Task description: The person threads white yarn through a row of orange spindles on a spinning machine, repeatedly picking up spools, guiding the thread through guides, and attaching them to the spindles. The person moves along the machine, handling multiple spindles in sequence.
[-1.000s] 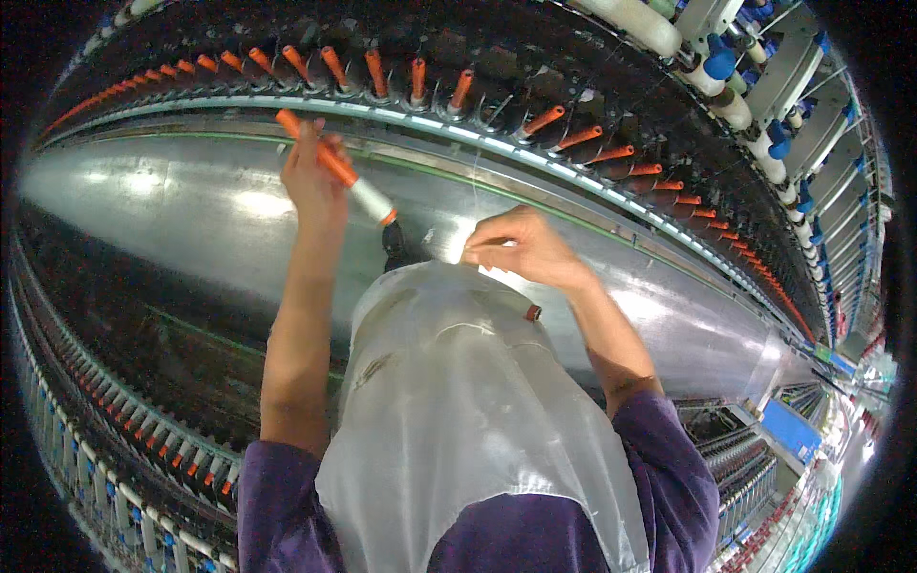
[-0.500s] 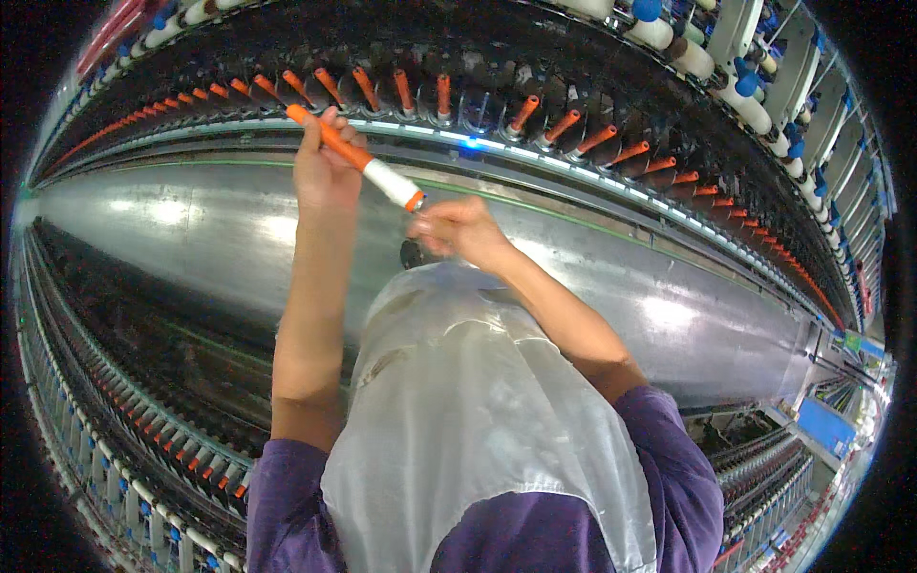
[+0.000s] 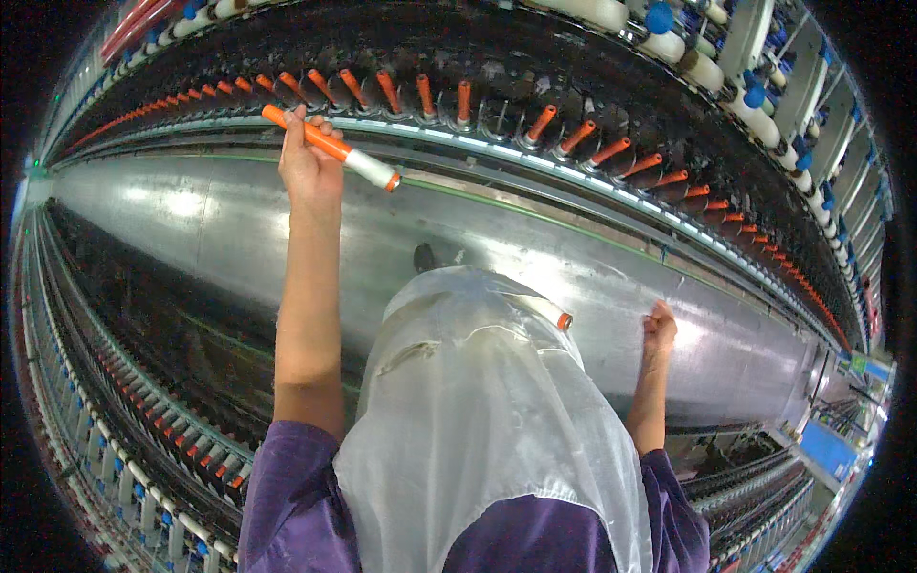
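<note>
My left hand (image 3: 313, 162) is closed around an orange bobbin (image 3: 330, 145) with white yarn wound on its lower part. The bobbin slants down to the right, held in front of a row of upright orange bobbins (image 3: 464, 101). Among them, a bare spindle (image 3: 500, 121) carries no orange tube. Well off to the right, my right hand (image 3: 659, 327) is raised over the metal floor with its fingers closed together. Whatever is between those fingers, if anything, is too small to make out. Another yarn bobbin (image 3: 559, 316) pokes out at the top right of my whitish apron (image 3: 478, 382).
A long spinning frame runs across the far side, with a bright rail (image 3: 458, 139) below its bobbins and white rollers (image 3: 707, 72) above. Behind me at the lower left stands another machine row (image 3: 143, 411). The shiny metal floor (image 3: 229, 229) lies between them.
My right hand has left the bobbin's lower end and swung far out to the right. My left hand, still holding the bobbin, has shifted slightly left. The second bobbin at the apron now shows.
</note>
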Demonstrator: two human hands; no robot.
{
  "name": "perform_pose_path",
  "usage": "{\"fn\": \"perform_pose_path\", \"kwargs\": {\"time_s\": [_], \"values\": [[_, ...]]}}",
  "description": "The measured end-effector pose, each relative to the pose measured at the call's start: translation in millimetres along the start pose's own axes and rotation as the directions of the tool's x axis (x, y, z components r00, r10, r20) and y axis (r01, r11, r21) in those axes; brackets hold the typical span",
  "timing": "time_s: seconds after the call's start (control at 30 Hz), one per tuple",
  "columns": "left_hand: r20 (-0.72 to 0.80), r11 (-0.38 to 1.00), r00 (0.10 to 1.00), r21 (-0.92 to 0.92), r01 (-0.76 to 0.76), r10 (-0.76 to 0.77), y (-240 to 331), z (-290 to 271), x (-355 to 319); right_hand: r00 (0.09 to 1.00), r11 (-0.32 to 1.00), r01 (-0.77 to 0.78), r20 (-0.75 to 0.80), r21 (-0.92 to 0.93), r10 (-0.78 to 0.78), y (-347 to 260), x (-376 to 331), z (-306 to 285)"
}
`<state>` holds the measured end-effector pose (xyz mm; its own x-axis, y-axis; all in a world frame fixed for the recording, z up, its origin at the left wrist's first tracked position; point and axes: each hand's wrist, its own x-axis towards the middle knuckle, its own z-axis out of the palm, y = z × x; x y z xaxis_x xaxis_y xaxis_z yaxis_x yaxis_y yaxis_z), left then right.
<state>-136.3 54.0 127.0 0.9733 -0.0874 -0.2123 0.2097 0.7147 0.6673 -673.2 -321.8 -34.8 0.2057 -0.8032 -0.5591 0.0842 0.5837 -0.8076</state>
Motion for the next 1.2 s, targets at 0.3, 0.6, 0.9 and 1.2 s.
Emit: {"fn": "perform_pose_path", "kwargs": {"time_s": [0.3,0.6,0.9,1.2], "values": [[0.158,0.964,0.951,0.055,0.26,-0.265,-72,56,-55,0.867,0.847,0.441,0.383,-0.296,-0.317,-43,-32,91],[0.197,0.96,0.94,0.079,0.27,-0.28,-103,73,-84,0.396,0.905,-0.004,0.831,-0.425,0.392,11,-137,218],[0.184,0.977,0.963,0.109,0.181,-0.199,-80,46,-64,0.948,0.953,0.177,-0.301,0.244,-0.099,-35,6,-201],[0.326,0.944,0.892,0.208,0.255,-0.313,-51,44,-93,0.777,0.846,0.496,0.536,-0.198,-0.33,14,-139,164]]}}
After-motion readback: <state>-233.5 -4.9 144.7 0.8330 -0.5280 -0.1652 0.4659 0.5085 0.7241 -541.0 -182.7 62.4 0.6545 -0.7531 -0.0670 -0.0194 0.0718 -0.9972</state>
